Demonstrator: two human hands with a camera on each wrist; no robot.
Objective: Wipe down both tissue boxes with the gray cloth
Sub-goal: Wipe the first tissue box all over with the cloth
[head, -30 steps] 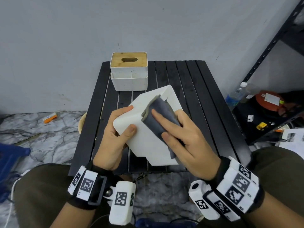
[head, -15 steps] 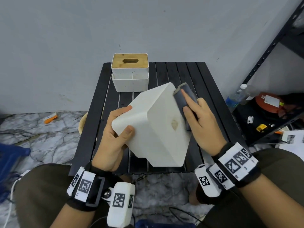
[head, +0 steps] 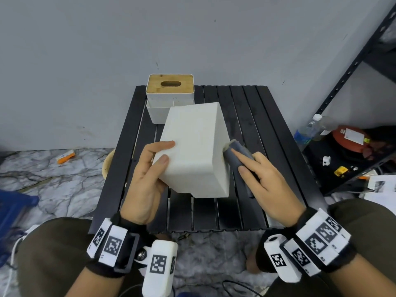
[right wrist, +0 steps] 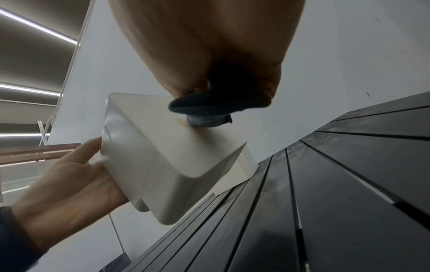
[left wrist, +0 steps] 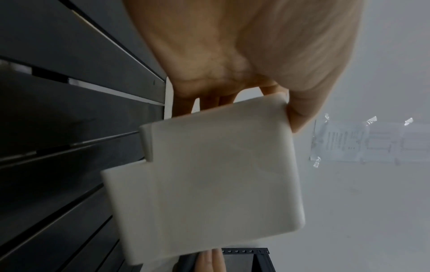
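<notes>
A plain gray wall (head: 85,50) backs the black slatted table (head: 257,125) in front of you, with a marbled floor (head: 53,179) to the left and a dark metal shelf (head: 353,67) to the right, where a plastic bottle (head: 306,129) and a red reel-like thing (head: 349,138) sit low down. Your left hand (head: 147,181) grips the white tissue box (head: 192,146) at its near left corner, thumb on the upward face and fingers curled around the side, holding it tilted above the slats; from the left wrist view its notched end face fills the frame, and you cannot tell whether a lower edge touches the table. Your right hand (head: 263,179) presses the folded gray cloth (head: 237,155) against the box's right side face, index and middle fingers laid out straight along the cloth while the thumb side tucks under it; the right wrist view shows the cloth bunched between palm and box, against a brownish mark there. The second tissue box (head: 170,93), white with a slotted wooden lid, stands upright at the table's far left edge near the wall, just behind the one you hold.
</notes>
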